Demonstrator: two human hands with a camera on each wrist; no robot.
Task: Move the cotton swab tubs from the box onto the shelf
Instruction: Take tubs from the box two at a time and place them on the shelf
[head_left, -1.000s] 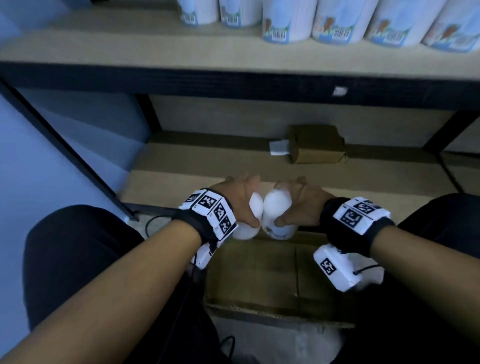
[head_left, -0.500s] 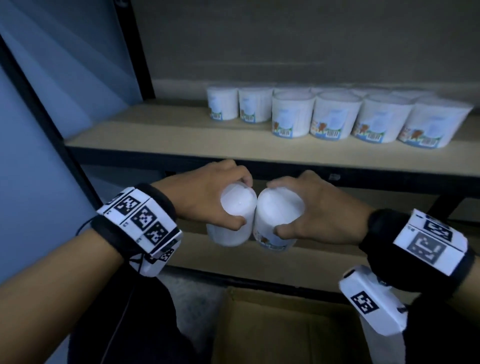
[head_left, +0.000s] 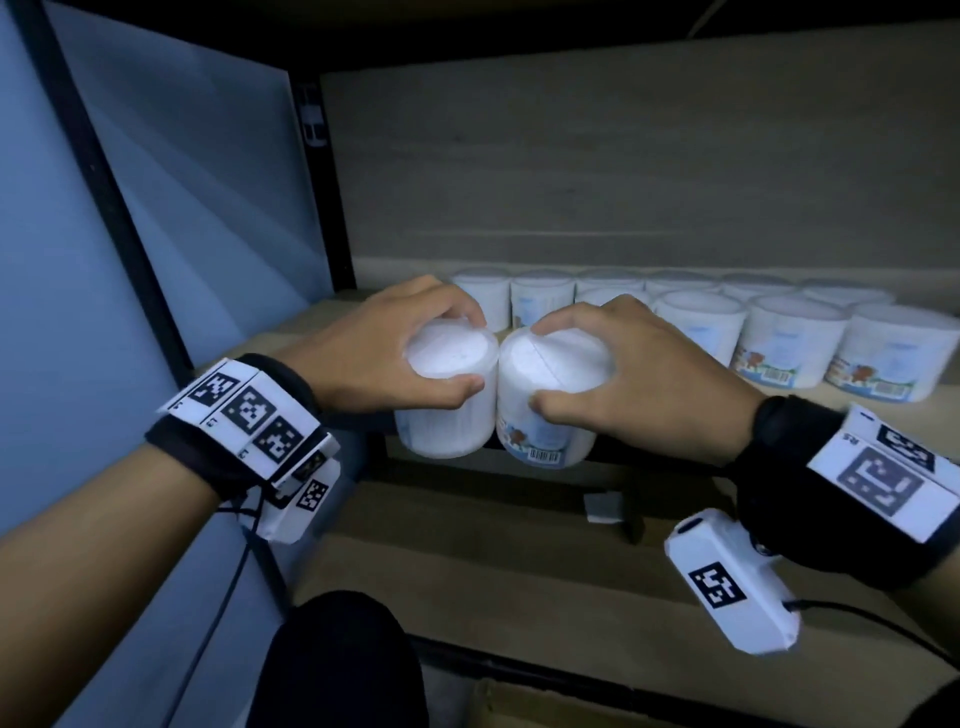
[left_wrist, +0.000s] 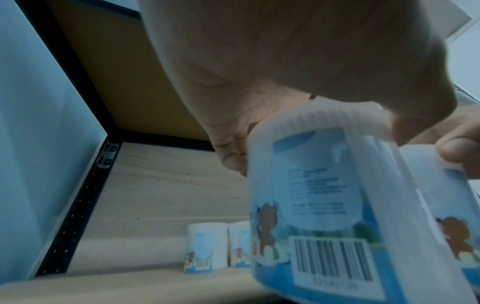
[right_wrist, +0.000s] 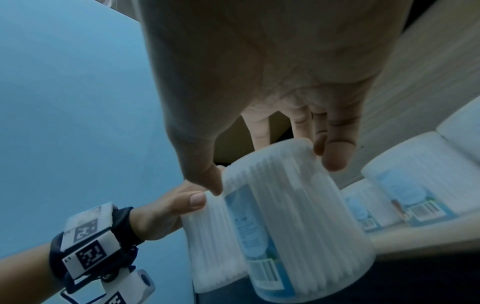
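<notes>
Before the shelf (head_left: 571, 410), left hand (head_left: 374, 348) grip clamped on swab-packed tub (head_left: 447, 415), right hand (head_left: 639, 374) likewise on second tub (head_left: 545, 431)

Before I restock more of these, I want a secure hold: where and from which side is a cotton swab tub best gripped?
Likely from above, at the lid rim: the left hand and right hand each hold an upright tub that way. Neighbours on the shelf crowd the sides.
</notes>
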